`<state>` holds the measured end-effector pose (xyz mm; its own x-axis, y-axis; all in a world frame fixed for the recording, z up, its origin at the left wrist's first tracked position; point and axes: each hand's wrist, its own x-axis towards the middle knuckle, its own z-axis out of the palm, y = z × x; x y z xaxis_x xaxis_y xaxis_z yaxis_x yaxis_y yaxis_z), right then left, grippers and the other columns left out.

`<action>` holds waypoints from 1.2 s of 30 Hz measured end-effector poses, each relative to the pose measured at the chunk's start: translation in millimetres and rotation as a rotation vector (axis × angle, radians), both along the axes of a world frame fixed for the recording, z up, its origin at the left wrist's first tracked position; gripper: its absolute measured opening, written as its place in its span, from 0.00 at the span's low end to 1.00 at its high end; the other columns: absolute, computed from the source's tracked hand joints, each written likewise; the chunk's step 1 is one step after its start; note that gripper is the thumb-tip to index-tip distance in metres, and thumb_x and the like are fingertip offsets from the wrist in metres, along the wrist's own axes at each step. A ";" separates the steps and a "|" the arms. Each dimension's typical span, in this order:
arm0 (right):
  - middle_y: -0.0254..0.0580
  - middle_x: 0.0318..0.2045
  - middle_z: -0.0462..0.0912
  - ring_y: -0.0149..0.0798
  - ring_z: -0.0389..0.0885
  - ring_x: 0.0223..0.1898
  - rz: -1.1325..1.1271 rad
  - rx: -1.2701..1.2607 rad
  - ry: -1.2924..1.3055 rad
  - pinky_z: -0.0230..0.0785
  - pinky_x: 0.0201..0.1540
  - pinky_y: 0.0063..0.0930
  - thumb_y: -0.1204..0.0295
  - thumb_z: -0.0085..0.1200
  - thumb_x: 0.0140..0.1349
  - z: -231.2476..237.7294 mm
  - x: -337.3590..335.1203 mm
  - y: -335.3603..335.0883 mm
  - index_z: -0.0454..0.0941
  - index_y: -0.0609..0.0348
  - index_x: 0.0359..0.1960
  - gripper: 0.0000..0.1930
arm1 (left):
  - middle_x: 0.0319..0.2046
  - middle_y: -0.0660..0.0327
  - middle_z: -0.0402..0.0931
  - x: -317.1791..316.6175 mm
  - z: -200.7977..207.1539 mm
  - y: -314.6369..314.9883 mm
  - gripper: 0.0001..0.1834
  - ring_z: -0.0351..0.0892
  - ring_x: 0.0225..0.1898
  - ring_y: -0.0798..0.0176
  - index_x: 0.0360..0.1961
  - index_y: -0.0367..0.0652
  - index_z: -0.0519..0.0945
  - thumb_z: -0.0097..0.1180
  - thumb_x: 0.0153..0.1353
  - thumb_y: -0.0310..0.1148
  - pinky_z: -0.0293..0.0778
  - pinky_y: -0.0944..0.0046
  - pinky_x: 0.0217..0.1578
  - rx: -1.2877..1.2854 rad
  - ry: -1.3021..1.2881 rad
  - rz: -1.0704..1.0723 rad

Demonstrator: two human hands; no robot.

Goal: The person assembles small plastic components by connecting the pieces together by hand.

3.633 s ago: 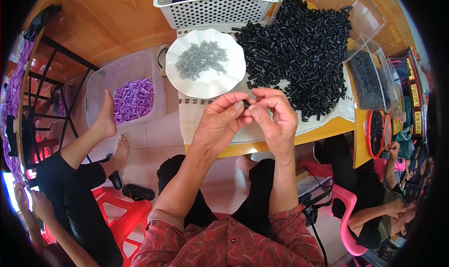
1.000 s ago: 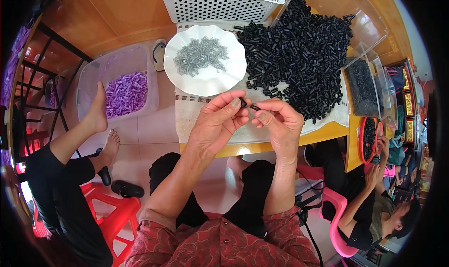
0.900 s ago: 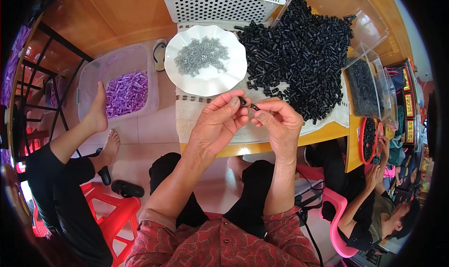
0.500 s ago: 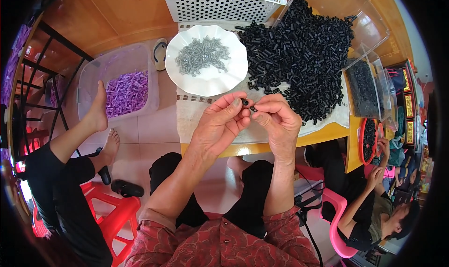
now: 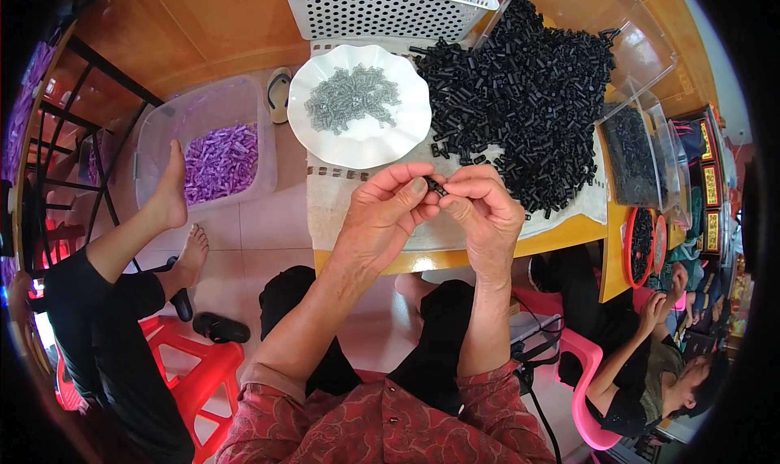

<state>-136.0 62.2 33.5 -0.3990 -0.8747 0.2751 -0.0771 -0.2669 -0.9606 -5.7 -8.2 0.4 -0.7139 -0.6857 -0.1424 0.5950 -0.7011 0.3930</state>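
Note:
In front of my chest, over the table's near edge, my left hand pinches a small black plastic piece between thumb and fingers. My right hand is closed on the other end of it, thumb and forefinger pressed together. Fingertips cover most of the piece, so I cannot tell whether it is one part or two put together. Just beyond my hands stands a white wavy-rimmed plate with a heap of clear little coils or springs. Right of the plate spreads a big pile of black plastic pieces.
A white perforated basket stands at the back. Clear boxes and a red tray hold black pieces at right, near a seated person. Left are a bin of purple pieces, a red stool and another person's legs.
My hands have drawn slightly together. Two black bits that showed apart between my fingertips now meet in one line. At right, the other person's hand has lowered from the red tray.

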 end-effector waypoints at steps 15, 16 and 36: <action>0.42 0.38 0.77 0.30 0.78 0.36 -0.079 -0.029 0.054 0.75 0.40 0.20 0.84 0.62 0.54 -4.9 6.1 -2.0 0.80 0.67 0.32 0.05 | 0.45 0.54 0.78 0.4 -3.6 1.4 0.13 0.80 0.42 0.64 0.51 0.36 0.77 0.50 0.66 0.21 0.77 0.64 0.47 -0.119 0.035 0.037; 0.41 0.37 0.77 0.29 0.78 0.35 -0.115 -0.022 0.117 0.74 0.39 0.20 0.82 0.63 0.53 -5.1 6.4 -1.8 0.80 0.66 0.32 0.06 | 0.45 0.54 0.78 0.2 -3.5 1.3 0.13 0.80 0.42 0.64 0.50 0.37 0.77 0.50 0.66 0.21 0.77 0.64 0.47 -0.122 0.042 0.035; 0.42 0.33 0.79 0.34 0.79 0.31 -0.263 -0.136 0.613 0.72 0.32 0.23 0.79 0.66 0.51 7.5 15.1 -3.8 0.78 0.62 0.29 0.07 | 0.44 0.55 0.79 1.8 -3.5 0.8 0.12 0.77 0.44 0.66 0.48 0.36 0.78 0.50 0.64 0.18 0.75 0.65 0.47 -0.200 0.045 0.074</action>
